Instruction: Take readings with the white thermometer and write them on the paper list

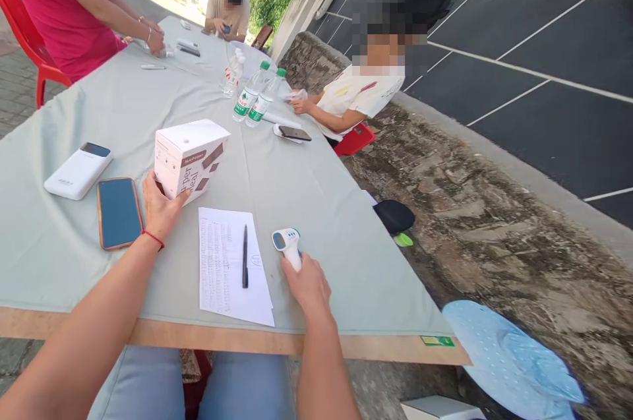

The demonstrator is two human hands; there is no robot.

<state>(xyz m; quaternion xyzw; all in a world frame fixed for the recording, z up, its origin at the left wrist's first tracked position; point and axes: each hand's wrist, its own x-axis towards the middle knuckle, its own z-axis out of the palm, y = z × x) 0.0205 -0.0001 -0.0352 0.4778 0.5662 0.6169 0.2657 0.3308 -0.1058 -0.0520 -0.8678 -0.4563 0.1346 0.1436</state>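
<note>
My left hand grips the near lower edge of a white printed box, which stands on the cloth-covered table. In my right hand is a white and blue infrared thermometer, its small screen facing up toward me. My fingers wrap round its handle. Between the two hands lies a printed sheet of paper with a black pen on top. A phone in a brown case rests just left of my left hand, and a white power bank lies beyond it.
Green-capped water bottles stand past the box, near a dark phone. A person in red, one in beige and one in white sit around the table. A blue hat is beyond its right corner.
</note>
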